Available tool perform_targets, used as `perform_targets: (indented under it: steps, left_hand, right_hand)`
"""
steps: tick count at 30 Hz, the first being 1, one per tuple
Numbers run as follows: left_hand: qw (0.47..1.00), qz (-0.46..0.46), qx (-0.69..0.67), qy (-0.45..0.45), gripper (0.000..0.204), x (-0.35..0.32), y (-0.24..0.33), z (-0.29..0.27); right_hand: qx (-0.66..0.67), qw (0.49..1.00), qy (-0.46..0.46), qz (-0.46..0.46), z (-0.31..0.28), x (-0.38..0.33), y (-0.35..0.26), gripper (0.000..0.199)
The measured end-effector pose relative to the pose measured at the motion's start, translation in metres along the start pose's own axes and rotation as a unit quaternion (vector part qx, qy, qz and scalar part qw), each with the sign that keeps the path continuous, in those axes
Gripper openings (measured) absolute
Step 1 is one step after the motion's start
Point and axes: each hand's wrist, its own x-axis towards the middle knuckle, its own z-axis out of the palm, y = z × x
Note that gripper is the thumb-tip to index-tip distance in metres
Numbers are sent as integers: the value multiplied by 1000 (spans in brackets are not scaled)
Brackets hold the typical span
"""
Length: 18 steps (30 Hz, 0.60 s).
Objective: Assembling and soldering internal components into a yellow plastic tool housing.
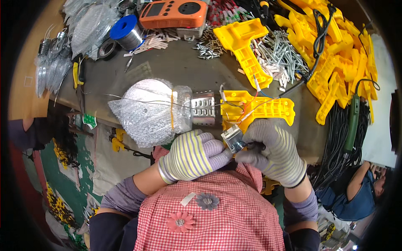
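Observation:
Both my gloved hands meet at the front edge of the table around a small black block with a metal top point(233, 139), which looks like a switch. My left hand point(194, 154) has its fingertips closed on the block's left side. Thumb and fingers of my right hand point(272, 152) are pinched together at its lower right; a dark bit shows between them, too small to name. Just beyond lies a yellow plastic housing half point(259, 108), ribbed side up, with red and pale wires across it. Its left end adjoins a perforated metal tube point(204, 108) joined to a bubble-wrapped part point(146, 111).
Another yellow housing half point(247, 52) lies beyond, beside piles of screws point(284, 52). Yellow housings point(339, 62) are heaped at right, near a green soldering-iron handle point(354, 121) and black cables. Solder spool point(126, 33), orange meter point(173, 14) and pliers point(78, 73) lie far left.

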Motion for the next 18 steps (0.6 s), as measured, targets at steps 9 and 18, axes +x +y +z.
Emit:
perform_targets:
  steps: [9, 18]
  left_hand:
    - [996, -23, -76, -30, 19, -3, -3, -1]
    - [988, -101, -115, 33, 32, -4, 3, 1]
  right_hand:
    - [-42, 989, 141, 19, 34, -13, -13, 24]
    - [-107, 979, 166, -56, 41, -20, -5, 23]
